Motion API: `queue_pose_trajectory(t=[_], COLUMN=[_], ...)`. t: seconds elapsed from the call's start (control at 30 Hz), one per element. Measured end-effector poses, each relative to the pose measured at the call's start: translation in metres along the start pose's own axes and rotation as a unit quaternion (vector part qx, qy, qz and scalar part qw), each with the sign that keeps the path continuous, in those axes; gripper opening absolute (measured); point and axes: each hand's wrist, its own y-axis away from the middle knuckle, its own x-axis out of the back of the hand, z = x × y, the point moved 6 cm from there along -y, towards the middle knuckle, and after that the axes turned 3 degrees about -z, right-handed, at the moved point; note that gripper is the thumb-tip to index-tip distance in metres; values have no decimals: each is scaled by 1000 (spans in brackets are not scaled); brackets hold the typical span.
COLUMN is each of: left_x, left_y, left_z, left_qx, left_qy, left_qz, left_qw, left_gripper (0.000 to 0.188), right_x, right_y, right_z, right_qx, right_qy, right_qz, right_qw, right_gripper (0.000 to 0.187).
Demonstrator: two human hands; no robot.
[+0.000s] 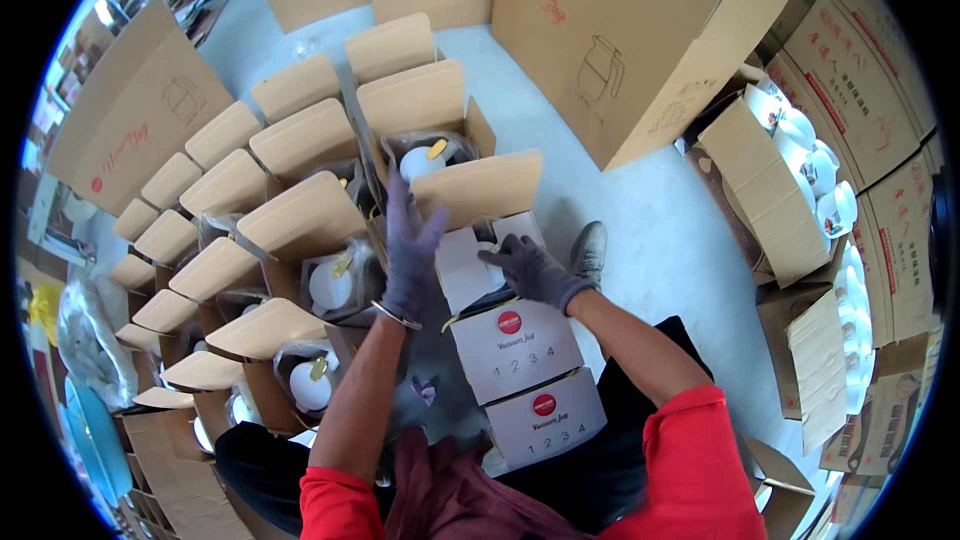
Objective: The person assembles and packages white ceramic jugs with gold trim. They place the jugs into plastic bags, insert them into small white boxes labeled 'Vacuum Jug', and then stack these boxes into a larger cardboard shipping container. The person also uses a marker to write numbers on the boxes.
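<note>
My left hand (412, 250) wears a grey glove, its fingers spread and raised over the flaps of a small cardboard box (478, 275). Beside it, my gloved right hand (535, 270) presses a white inner flap of that same box down. The box stands on a closed box with a red dot (515, 345), with another like it (545, 418) below. Just behind, an open box (425, 155) holds a white jug wrapped in clear plastic.
Rows of open boxes (300, 230) with bagged white jugs fill the floor at left. Large flat cartons (620, 40) lean at the back. On the right, stacked cartons (790, 200) hold white lids. My shoe (590, 250) rests on the grey floor.
</note>
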Motion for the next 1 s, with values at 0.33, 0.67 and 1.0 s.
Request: queue_pose_trajectory(t=[0.33, 0.67, 1.0], left_x=[-30, -16, -40], left_y=[15, 13, 102], left_z=[43, -9, -44], left_qx=[-47, 244, 5], left_qy=[-186, 36, -244], left_qz=[-190, -344, -308], left_qw=[963, 906, 919], left_gripper=[27, 35, 75], right_x=[1, 24, 15], right_y=[61, 20, 79], right_z=[81, -16, 59], right_qx=[-231, 46, -155], right_qy=[-735, -203, -731], right_qz=[56, -37, 80], right_qw=[635, 977, 660], right_gripper=[43, 54, 54])
